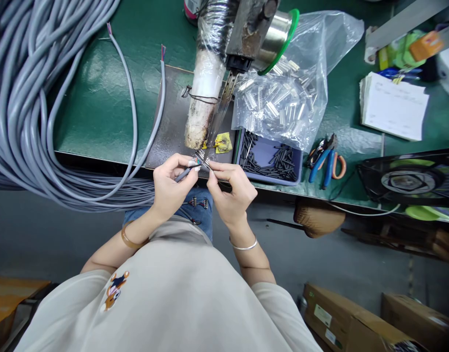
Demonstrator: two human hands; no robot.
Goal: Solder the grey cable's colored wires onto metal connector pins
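Observation:
My left hand [173, 185] pinches a grey cable [183, 174] close to its end, where thin coloured wires fan out. Just past those fingertips, the wires meet a small metal pin connector [201, 156] beneath the mounted soldering iron [219, 115]. My right hand [232, 189] is closed, thumb and forefinger pressed together beside the connector; a thin shiny piece shows at their tips, too small to name. A yellow sponge-like pad [223, 143] lies just beyond my hands on a dark board [173, 117].
Coils of grey cable [22, 98] fill the left. A solder spool [279, 39] hangs above a plastic bag of connectors [283, 98]. Right of my hands are a bin [299, 161] of black tubes, pliers [325, 164], paper [395, 105] and a fan [411, 181]. Wired connectors [198, 202] rest on my lap.

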